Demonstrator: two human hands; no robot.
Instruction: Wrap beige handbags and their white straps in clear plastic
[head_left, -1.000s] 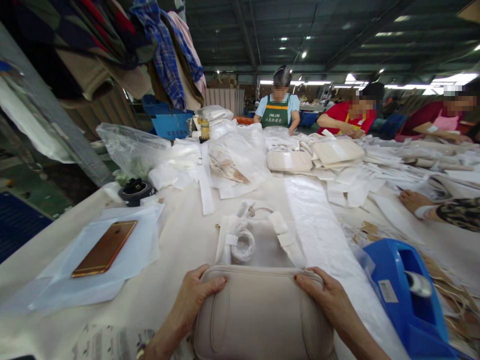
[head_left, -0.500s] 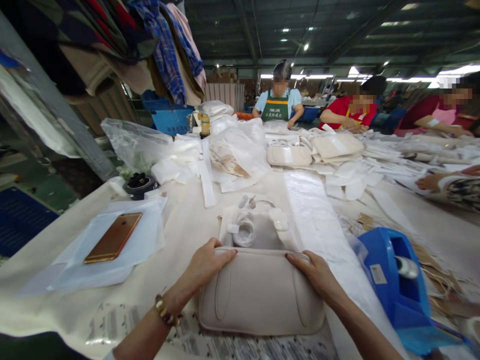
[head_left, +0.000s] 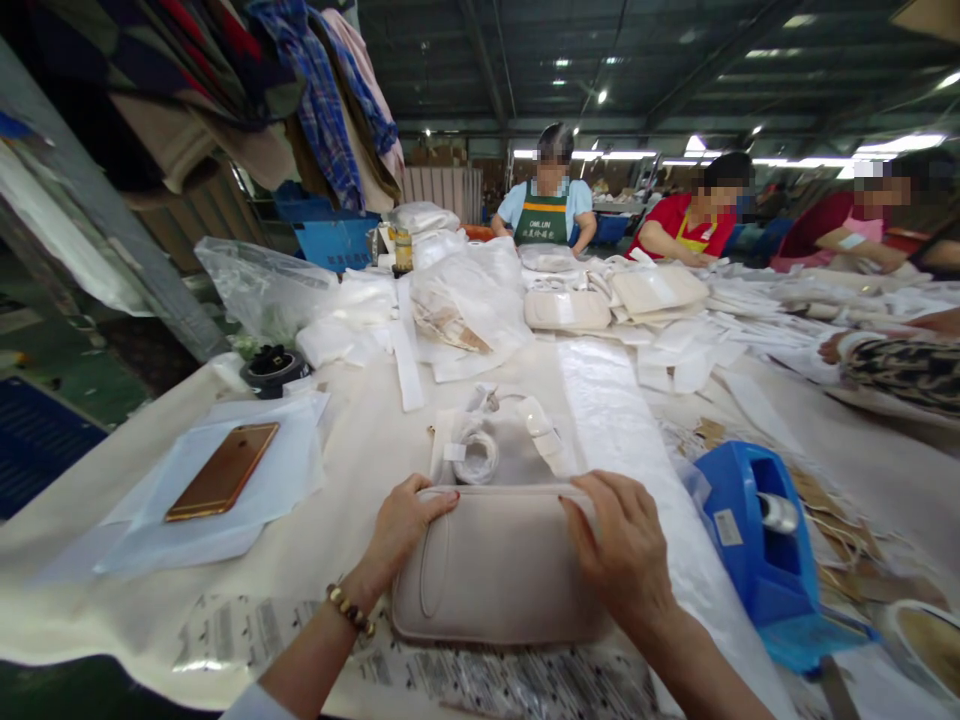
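Note:
A beige handbag [head_left: 502,575] stands in front of me, its smooth front panel towards me. My left hand [head_left: 405,525] is closed on its upper left corner, thumb over the top edge. At the upper right corner my right hand [head_left: 626,545] grips the top edge, covering that end of the front. Just behind the bag's top edge lie a coil wrapped in clear plastic [head_left: 477,456] and a white-wrapped piece [head_left: 541,432]. Printed clear plastic film [head_left: 457,682] lies under the bag.
At left, a gold phone [head_left: 223,472] rests on white sheets [head_left: 296,455]. A blue tape dispenser [head_left: 757,545] stands at right beside a white foam strip [head_left: 604,400]. Plastic bags [head_left: 480,285] and wrapped beige bags [head_left: 568,310] are piled behind. Co-workers [head_left: 546,215] sit across the table.
My right hand has shifted its hold, from thumb on the top edge to fingers over the top right corner. My left hand keeps its grip. The view has turned slightly.

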